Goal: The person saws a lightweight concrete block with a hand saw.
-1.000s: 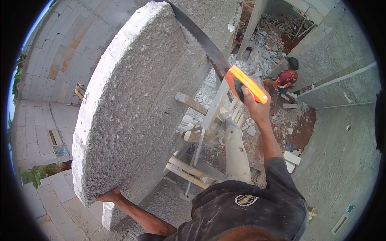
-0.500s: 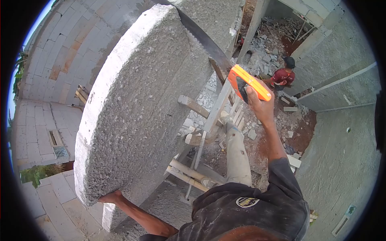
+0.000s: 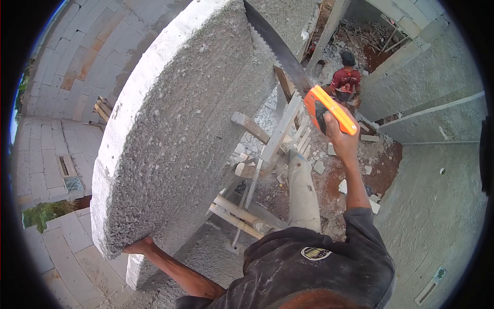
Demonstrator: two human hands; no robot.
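Observation:
My right hand point(image 3: 341, 138) is wrapped round the orange and black handle of a handsaw point(image 3: 282, 50). Its long toothed blade slants up to the left and lies against the top of a thick, rough grey concrete wall piece point(image 3: 175, 129) with a pale curved edge. Where the blade meets the wall piece, a pale sawn strip shows beside the teeth. At the bottom left, my left hand point(image 3: 139, 246) grips the lower corner of that same piece, its fingertips partly hidden by the edge.
Below my leg stand wooden supports point(image 3: 280, 129) and bamboo poles point(image 3: 237, 216). Rubble point(image 3: 319, 167) covers the ground far below. A co-worker in a red shirt point(image 3: 346, 80) is down there near a plastered wall point(image 3: 427, 206). Block walls point(image 3: 46, 154) rise on the left.
The view has shifted slightly. The saw and my right hand appear a little farther right and lower. My left hand keeps its hold. The co-worker has shifted left and turned their back.

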